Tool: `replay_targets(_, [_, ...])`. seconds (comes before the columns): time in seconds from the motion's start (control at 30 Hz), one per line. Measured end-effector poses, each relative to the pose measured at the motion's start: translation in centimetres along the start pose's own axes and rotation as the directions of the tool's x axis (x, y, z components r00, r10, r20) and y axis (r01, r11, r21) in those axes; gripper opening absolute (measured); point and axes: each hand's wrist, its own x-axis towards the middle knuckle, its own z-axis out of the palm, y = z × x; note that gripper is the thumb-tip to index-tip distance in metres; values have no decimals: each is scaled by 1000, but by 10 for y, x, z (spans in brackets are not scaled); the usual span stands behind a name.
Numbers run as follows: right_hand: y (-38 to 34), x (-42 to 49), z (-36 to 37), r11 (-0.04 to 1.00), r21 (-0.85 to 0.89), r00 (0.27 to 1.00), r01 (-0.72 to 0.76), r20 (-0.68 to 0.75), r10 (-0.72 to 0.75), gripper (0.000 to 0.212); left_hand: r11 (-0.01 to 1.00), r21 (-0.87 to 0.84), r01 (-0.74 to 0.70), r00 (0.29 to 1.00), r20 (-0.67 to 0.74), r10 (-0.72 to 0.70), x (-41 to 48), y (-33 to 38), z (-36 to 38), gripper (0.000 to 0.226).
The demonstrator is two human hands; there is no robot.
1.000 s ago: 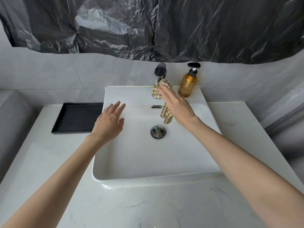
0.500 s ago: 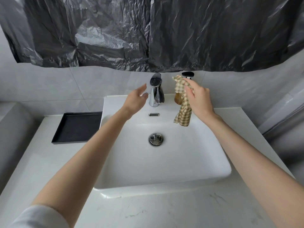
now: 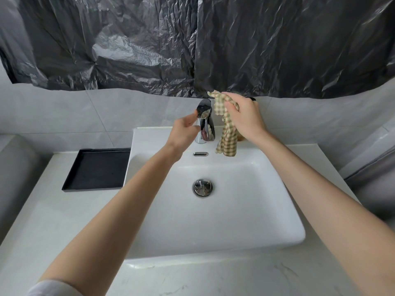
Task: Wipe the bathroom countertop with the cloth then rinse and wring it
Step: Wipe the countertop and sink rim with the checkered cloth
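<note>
While left hand (image 3: pixel 183 129) touches faucet (image 3: pixel 204 122), right hand (image 3: pixel 245 118) grips cloth (image 3: pixel 227 133).

Showing are two hands, the left hand (image 3: pixel 183 130) and the right hand (image 3: pixel 245 118), one checked cloth (image 3: pixel 227 133), one faucet (image 3: pixel 205 121), one sink (image 3: pixel 224 221), one drain plug (image 3: pixel 202 187) and one black tray (image 3: pixel 96 170).

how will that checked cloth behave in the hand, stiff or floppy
Probably floppy: the checked cloth hangs limp and creased below the right hand instead of holding a shape. It looks light, since a loose one-handed grip carries it. No drips show, so whether it is wet is unclear.
</note>
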Motion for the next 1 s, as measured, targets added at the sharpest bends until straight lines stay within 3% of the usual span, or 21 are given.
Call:
replay_targets(0.13, [-8,13,8,996,-55,989,64,133,-56,36,999,-42,24,999,24,-24,2,1,-2,56])
replay_targets(0.3, [-9,19,23,980,-160,917,116,396,-44,40,999,-24,38,996,87,-36,7,-4,-9,59])
replay_targets(0.5, [-4,40,27,964,-250,905,88,425,27,42,998,-39,55,994,98,-51,6,-3,-10,59])
replay_targets(0.73, [0,14,21,953,-187,881,240,454,-132,42,997,1,80,992,98,-80,6,-1,-11,59])
replay_targets(1.0, [-11,13,37,977,-148,928,156,361,-93,41,996,16,83,992,96,-85,-5,-6,-22,58])
